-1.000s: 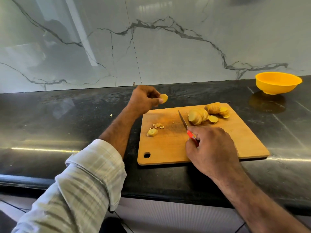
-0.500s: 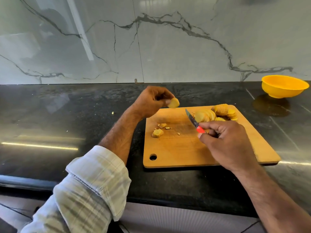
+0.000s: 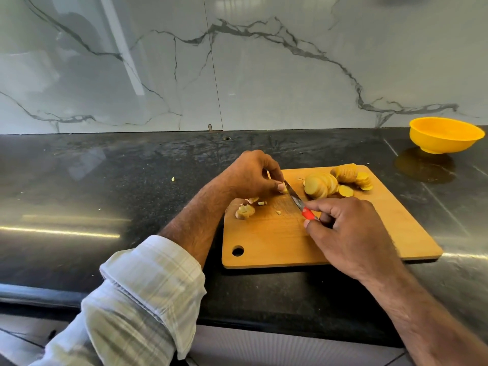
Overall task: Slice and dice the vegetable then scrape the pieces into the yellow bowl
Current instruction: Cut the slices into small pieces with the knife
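Your left hand point(image 3: 250, 175) pinches a slice point(image 3: 283, 191) on the cutting board point(image 3: 277, 247); your right hand point(image 3: 346, 233) grips the red-handled knife point(image 3: 299, 203). No writing shows.

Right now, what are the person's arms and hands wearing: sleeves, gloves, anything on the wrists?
The left hand and right hand are bare, with no gloves, and no rings or watch show. The left arm wears a pale checked shirt sleeve in white and grey-green, rolled into a thick cuff below the elbow. The right forearm is uncovered as far as the view shows.
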{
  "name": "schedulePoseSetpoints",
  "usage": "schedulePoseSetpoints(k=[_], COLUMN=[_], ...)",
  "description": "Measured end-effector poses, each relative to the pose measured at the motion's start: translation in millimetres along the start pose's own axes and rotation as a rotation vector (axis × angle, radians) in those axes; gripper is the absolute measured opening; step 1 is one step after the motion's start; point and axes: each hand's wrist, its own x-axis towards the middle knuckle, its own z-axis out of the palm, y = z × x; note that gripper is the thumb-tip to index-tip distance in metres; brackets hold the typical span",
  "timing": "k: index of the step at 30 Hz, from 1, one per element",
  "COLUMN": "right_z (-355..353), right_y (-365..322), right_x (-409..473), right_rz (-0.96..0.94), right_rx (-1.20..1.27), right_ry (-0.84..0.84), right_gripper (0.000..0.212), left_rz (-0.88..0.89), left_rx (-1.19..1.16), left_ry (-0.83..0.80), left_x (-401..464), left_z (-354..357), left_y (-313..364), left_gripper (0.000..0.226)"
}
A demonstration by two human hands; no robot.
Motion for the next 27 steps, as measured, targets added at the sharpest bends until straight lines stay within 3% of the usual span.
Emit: schedulePoseSetpoints(k=[6, 21, 27], right_z=[-3.1, -11.6, 0.5], right_y=[-10.7, -46.4, -40.2], right_x=[4.6, 37.1, 50.0], right_rz=[-0.005, 0.035, 0.034], right_rx=[-0.118, -0.566, -0.567], right_ry=[-0.011, -0.381, -0.369], right_gripper=[0.039, 0.036, 0.044], left_rz=[0.026, 0.154, 0.169], left_rx=[-0.029, 0.182, 0.194], left_ry=[-0.039, -0.030, -0.013], left_x=[-1.4, -1.4, -2.4], left_z=[-4.5, 0.3, -0.4], left_y=[-3.3, 12.9, 13.5], left_gripper=[0.011, 0.010, 0.010])
